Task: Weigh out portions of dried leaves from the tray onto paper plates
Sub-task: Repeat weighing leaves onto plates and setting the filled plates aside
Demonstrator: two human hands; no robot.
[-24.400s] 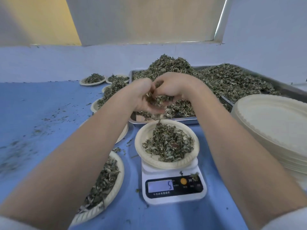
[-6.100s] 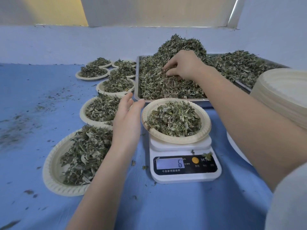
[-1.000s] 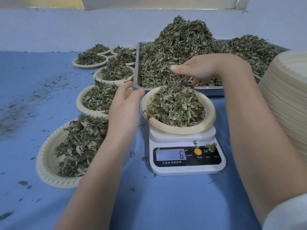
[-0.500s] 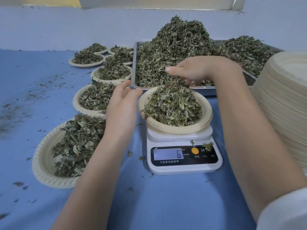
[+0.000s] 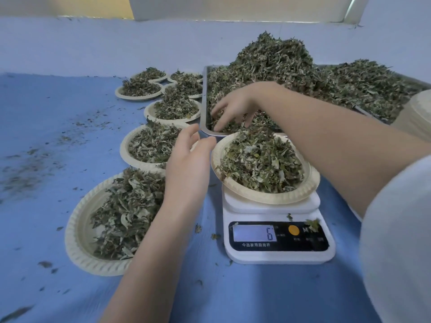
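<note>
Right hand [image 5: 233, 110]: reaches in from the right edge of the frame to the near-left corner of the metal tray [image 5: 205, 99], fingers spread and pointing down, their tips touching the dried leaves [image 5: 275, 64] there. Whether any leaves are pinched between the fingers cannot be told.

Left hand [image 5: 189, 164]: centre of the frame, palm turned toward the right, fingers straight and relaxed, holding nothing. It is just beside the left rim of the paper plate [image 5: 233, 185] on the scale; contact with the rim cannot be confirmed.

That plate carries a mound of leaves and sits on the platform of a white kitchen scale [image 5: 277, 229] — the display reads 6. A few leaf scraps lie on the scale's black panel, next to an orange button.

The tray stands directly behind the scale, upper centre to upper right, heaped high with leaves.

Left of the scale, filled plates [image 5: 74, 236] run in a line from lower left toward the upper centre; the nearest one is partly hidden by the left forearm. A stack of unused plates [image 5: 417, 115] shows at the right edge.

All items rest on a blue surface [image 5: 46, 127] — leaf crumbs are scattered over its left part.
</note>
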